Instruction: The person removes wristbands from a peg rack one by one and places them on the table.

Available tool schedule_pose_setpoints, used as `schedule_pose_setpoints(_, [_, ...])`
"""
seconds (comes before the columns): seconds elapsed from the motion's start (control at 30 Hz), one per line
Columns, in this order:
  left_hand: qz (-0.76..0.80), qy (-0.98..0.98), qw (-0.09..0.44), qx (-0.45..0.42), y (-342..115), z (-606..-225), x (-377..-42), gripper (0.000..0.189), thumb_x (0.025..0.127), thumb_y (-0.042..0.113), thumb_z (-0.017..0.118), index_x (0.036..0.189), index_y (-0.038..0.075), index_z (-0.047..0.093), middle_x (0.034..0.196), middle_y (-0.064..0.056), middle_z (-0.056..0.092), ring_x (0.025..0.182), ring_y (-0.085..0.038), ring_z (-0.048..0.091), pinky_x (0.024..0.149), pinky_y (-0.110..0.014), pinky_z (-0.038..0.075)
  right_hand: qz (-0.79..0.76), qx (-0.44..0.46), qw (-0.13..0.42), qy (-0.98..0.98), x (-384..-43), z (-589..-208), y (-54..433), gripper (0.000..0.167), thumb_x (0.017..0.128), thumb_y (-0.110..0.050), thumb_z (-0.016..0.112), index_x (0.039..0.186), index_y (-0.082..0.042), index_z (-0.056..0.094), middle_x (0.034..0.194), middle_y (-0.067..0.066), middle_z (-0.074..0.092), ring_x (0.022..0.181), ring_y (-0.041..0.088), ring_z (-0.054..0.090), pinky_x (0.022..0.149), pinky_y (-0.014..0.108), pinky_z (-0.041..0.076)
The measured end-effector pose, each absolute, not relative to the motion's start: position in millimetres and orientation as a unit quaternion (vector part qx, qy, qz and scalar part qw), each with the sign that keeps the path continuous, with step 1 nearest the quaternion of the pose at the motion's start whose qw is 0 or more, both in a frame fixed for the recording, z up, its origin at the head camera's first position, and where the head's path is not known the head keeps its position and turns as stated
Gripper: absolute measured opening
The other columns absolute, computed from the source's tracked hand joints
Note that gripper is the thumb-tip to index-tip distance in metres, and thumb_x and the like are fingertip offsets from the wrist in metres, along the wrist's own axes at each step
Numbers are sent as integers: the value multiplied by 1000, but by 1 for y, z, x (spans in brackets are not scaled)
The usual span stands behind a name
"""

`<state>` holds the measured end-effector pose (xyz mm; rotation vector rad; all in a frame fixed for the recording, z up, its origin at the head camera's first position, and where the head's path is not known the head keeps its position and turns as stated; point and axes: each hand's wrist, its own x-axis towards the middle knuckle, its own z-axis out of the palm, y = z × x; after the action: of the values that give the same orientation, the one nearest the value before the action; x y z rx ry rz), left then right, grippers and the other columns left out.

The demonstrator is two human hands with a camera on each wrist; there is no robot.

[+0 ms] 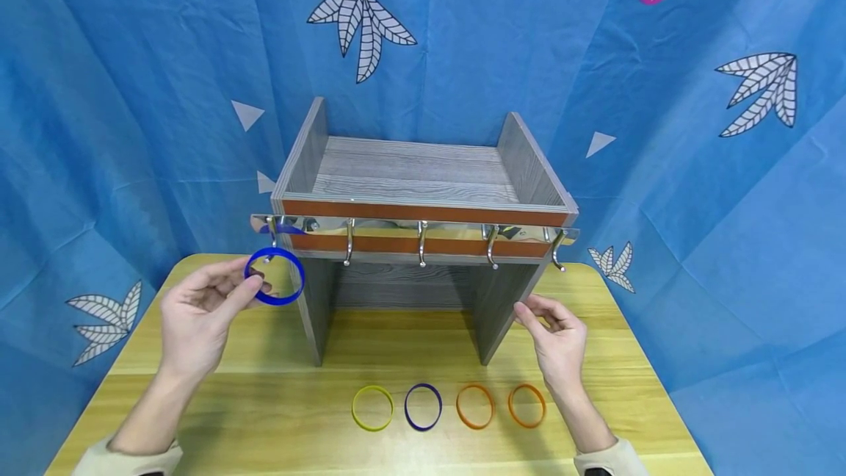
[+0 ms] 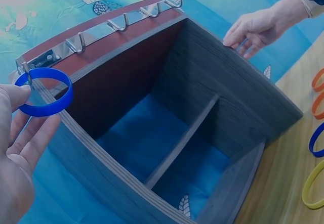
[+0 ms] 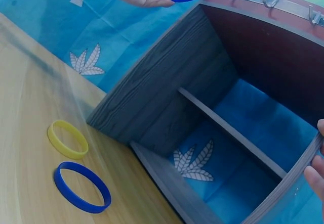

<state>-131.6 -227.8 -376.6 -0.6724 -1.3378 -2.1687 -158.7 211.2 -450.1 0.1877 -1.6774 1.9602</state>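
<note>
My left hand pinches a blue wristband between thumb and fingers, holding it up at the left end of a metal hook rail. The band overlaps the leftmost hook in the left wrist view. The rail runs along the front of a grey wooden shelf with a reddish-brown strip. On the other side, my right hand grips the front edge of the shelf's right side panel, thumb in front. Only its fingertips show at the right wrist view's edge.
On the wooden table, in front of the shelf, lie a yellow wristband, a second blue wristband and two orange ones, the left orange wristband beside the right orange wristband. A blue patterned cloth hangs behind.
</note>
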Motion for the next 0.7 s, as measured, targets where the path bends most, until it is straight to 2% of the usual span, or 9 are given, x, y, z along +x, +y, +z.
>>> schedule_pose_setpoints(0.37, [-795, -499, 258, -230, -230, -369, -130, 33, 90, -33, 51, 114, -19, 69, 92, -15, 81, 78, -20, 80, 66, -27, 69, 725, 57, 273, -630, -159, -451, 211, 14, 87, 19, 74, 101, 17, 71, 82, -2, 77, 70, 9, 74, 67, 23, 69])
schedule_pose_setpoints(0.57, [-783, -530, 253, -206, -230, -363, -128, 27, 94, -26, 56, 116, -18, 70, 95, -11, 81, 81, -17, 80, 68, -27, 69, 725, 50, 271, -632, -158, -450, 211, 14, 87, 18, 74, 101, 16, 72, 81, -2, 77, 70, 10, 75, 68, 24, 69])
schedule_pose_setpoints(0.7, [-792, -513, 249, -220, -229, -361, -128, 28, 93, -29, 54, 115, -19, 69, 95, -14, 81, 81, -19, 80, 68, -28, 69, 724, 49, 269, -633, -158, -450, 211, 14, 87, 17, 74, 101, 17, 72, 81, -2, 77, 70, 9, 75, 68, 26, 69])
